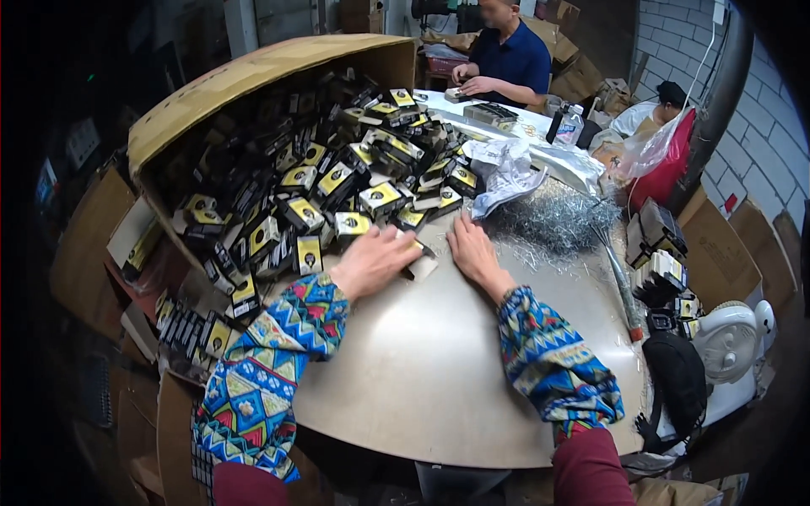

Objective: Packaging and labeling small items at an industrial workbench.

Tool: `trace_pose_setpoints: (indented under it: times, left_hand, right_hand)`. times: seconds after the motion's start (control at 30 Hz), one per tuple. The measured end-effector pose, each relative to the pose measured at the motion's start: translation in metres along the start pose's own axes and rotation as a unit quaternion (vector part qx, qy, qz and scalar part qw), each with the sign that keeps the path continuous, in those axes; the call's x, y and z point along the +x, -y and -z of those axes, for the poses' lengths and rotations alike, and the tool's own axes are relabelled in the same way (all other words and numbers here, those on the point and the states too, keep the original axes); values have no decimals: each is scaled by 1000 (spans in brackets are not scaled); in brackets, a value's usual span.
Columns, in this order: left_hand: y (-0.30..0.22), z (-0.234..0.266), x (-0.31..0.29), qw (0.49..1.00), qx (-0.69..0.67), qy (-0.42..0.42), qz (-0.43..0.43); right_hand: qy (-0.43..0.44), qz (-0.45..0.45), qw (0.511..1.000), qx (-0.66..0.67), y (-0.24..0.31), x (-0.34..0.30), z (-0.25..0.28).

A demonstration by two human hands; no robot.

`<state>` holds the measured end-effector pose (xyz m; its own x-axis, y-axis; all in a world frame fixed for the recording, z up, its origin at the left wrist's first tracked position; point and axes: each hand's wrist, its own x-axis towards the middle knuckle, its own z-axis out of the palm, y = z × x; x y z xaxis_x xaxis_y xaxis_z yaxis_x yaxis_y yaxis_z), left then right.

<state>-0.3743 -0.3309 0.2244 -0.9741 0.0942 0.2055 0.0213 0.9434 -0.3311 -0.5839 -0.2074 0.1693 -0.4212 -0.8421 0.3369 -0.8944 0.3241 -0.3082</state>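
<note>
My left hand (377,263) is curled over a small black and yellow carton (422,265) with a pale flap, at the near edge of a heap. The fingers hide most of that carton. Flat on the pale tabletop (405,379), my right hand (476,253) has its fingers stretched out and holds nothing. The heap of small black and yellow cartons (335,179) spills from a big cardboard box (278,57) lying on its side. Beyond my right fingertips lies a crumpled white cloth or bag (504,173).
A tangle of thin metal pieces (557,221) and a long-handled brush (623,287) lie at the right. Past them are stacked cartons (658,236), a black bag (675,375) and a white fan (730,341). A person in dark blue (515,63) works across the table, near a bottle (569,125).
</note>
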Motion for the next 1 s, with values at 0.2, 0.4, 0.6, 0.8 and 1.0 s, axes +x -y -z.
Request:
trace_pose_setpoints:
  times: [0.2, 0.4, 0.6, 0.8, 1.0]
  left_hand:
    - [8, -13, 43, 983, -162, 67, 54]
    - [18, -2, 43, 966, -216, 116, 84]
    - [-5, 15, 39, 899, -413, 105, 104]
    - [-59, 6, 69, 866, -474, 100, 120]
    - [-67, 33, 52, 895, -386, 32, 222]
  right_hand:
    - [51, -33, 998, -18, -35, 33, -15]
    - [47, 154, 987, -22, -26, -71, 28]
    - [123, 110, 984, 65, -46, -131, 77]
    - [74, 1, 997, -31, -41, -109, 50]
    - [69, 93, 993, -30, 0, -185, 67]
